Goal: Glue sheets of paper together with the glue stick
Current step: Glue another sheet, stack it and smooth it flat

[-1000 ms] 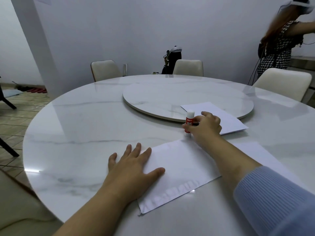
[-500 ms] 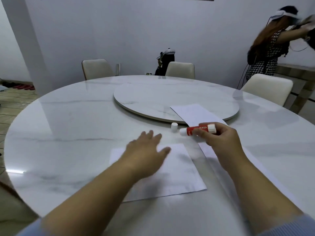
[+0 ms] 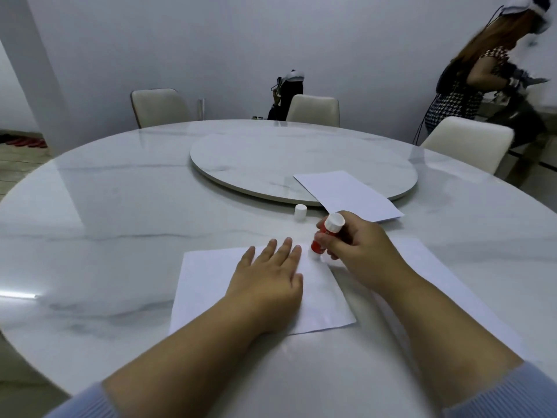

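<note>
Red plastic shows between the fingers of the right hand (image 3: 358, 248), which is curled tight around a red glue stick with a white end knob (image 3: 325, 235). The stick is tilted, knob up and away, and its pale tip touches the far right corner of a white rectangular sheet of paper (image 3: 208, 285) lying on the table. Just to the left of that hand, the left hand (image 3: 271, 285) lies flat on the same sheet, fingers spread and pointing away, palm down on the paper's middle; its fingertips sit just beside the glue tip.

Under and to the right of the right wrist lies a second white sheet (image 3: 422, 260), partly hidden by the forearm. Beyond the right hand, a third white sheet (image 3: 343, 191) rests half on a round marble turntable (image 3: 271, 158) and half over its near edge. A small white cap (image 3: 300, 212) stands upright just beyond both hands, near the turntable's rim and apart from the stick.

All of this sits on a large round white marble table (image 3: 105, 221). Both forearms end in light blue ribbed sleeves (image 3: 512, 390) at the near edge. Cream chairs (image 3: 313, 110) stand on the far side, and a person in a black-and-white checked top (image 3: 458, 104) stands far to the right.
</note>
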A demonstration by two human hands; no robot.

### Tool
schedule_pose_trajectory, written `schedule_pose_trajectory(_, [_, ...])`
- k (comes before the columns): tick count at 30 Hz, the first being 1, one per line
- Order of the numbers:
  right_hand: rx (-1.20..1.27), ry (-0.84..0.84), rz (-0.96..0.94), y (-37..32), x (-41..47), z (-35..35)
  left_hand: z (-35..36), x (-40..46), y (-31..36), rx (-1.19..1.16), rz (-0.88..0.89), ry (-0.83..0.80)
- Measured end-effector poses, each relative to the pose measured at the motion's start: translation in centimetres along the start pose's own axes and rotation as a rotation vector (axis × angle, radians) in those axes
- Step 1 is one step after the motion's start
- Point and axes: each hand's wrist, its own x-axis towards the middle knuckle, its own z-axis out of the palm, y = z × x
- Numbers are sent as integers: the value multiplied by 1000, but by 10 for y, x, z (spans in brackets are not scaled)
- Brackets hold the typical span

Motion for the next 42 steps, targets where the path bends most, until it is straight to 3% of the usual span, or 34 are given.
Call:
schedule_pose_trajectory(5, [-112, -145, 1, -18, -43, -22, 1, 2, 0, -12, 5, -7])
schedule_pose_trajectory(8, [-1, -199, 15, -27, -68, -31, -2, 1, 3, 7, 5, -48])
schedule_pose_trajectory(10, [237, -61, -44, -35, -74, -37, -13, 1, 2, 25, 61, -118])
schedule_pose_trajectory(13, [539, 186, -153, -53, -75, -52, -40, -4, -7, 16, 311, -355])
schedule_pose_trajectory(15, [585, 208, -204, -66, -74, -61, -50, -11, -15, -92, 355, -346])
schedule_pose_trajectory(18, [499, 226, -192, -75, -66, -59, -47, -17, -28, -178, -18, 143])
schedule_pose_trajectory(19, [480, 248, -175, -75, -61, -54, -43, -17, -29, -102, -124, 177])
schedule_pose_trajectory(23, [312, 278, -61, -61, -26, -21, -27, -8, -24, -52, -159, -54])
schedule_pose_trajectory(28, [-29, 155, 31, -40, 10, 16, -33, -9, -21, -22, 42, -279])
schedule_pose_trajectory(35, [-57, 74, 94, -16, 20, 30, -11, -22, -25, 10, 100, -97])
schedule_pose_trajectory(42, [-161, -123, 3, -35, -30, 3, -11, -21, -26, 28, 94, -121])
